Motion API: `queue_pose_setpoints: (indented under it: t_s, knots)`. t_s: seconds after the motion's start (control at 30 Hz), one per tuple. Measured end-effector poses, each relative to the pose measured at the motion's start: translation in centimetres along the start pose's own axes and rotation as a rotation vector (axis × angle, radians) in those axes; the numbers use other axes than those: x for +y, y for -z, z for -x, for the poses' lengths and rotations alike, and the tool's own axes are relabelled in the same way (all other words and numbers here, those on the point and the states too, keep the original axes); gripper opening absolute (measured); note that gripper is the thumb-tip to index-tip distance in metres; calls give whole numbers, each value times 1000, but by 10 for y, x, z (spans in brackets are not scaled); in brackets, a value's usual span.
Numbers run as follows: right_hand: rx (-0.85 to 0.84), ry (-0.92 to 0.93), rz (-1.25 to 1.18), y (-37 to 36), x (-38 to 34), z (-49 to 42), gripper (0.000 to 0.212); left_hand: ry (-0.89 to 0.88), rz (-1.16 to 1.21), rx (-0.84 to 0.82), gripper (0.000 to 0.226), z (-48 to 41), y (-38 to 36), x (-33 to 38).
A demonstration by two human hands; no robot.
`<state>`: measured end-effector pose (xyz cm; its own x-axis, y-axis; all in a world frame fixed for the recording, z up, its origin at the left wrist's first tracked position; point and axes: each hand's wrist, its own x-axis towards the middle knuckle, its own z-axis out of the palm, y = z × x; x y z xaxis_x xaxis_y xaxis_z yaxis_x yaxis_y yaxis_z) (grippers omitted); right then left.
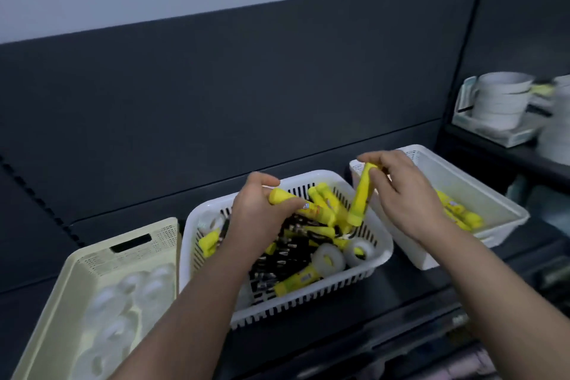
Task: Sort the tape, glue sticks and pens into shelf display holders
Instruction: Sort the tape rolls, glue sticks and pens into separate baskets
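From my remote feed I see both hands over the middle basket (308, 302), a white slotted one on the dark shelf (416, 287). The left hand (262, 213) is closed around one end of a yellow glue stick (317, 211), which lies nearly level and points right, just above the basket's contents. The right hand (407, 197) pinches the top of a second glue stick (359, 200) between thumb and fingers. That stick hangs almost upright, tilted a little, over the basket's right side, with its lower end close to the rim.

Inside the middle basket I make out a mixed heap:
- more yellow glue sticks, one (296, 282) lying near the front wall
- a layer of black pens (277, 262)
- two tape rolls (328, 257) side by side toward the front right

Just beside it on the left is a cream basket (166, 234) holding pale rolls of tape (123, 311), blurred in my view. On the right is a white basket (425, 157), partly hidden by the right arm, with a few glue sticks (456, 210) lying on its floor. Farther right, on another shelf, there is a stack of white bowls (499, 102). A dark panel runs along the back of the shelf.
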<state>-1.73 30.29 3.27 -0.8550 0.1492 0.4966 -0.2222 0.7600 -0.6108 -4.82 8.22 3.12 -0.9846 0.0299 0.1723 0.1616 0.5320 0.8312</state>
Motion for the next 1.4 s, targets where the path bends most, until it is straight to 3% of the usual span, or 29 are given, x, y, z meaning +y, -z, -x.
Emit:
queue_pose_setpoints:
  t_s: [0.17, 0.33, 0.53, 0.63, 0.73, 0.93, 1.13, 1.27, 1.4]
  knots:
    - [32, -119, 291, 49, 61, -26, 30, -65, 149, -84, 36, -16, -45, 39]
    - [-260, -255, 477, 61, 129, -41, 32, -30, 173, -157, 41, -29, -98, 61]
    - [-568, -166, 528, 47, 178, -43, 40, 53, 86, -224, 44, -46, -159, 73]
    - [-501, -117, 424, 47, 193, -37, 42, 49, -60, -253, 32, -56, -187, 77]
    - [-508, 14, 483, 59, 204, -35, 37, 53, -289, -271, 24, -69, -221, 86]
    - [-468, 94, 533, 67, 202, -40, 34, 10, -532, -244, 33, -89, -251, 87]
    - [-433, 152, 449, 56, 180, -46, 31, -95, -544, -83, 27, -73, -202, 80]
    - [-453, 217, 400, 29, 135, -48, 31, 18, -607, 28, 20, -57, -129, 53]
    - [-484, 285, 288, -3, 91, -41, 32, 134, -638, 11, 17, -36, -68, 18]
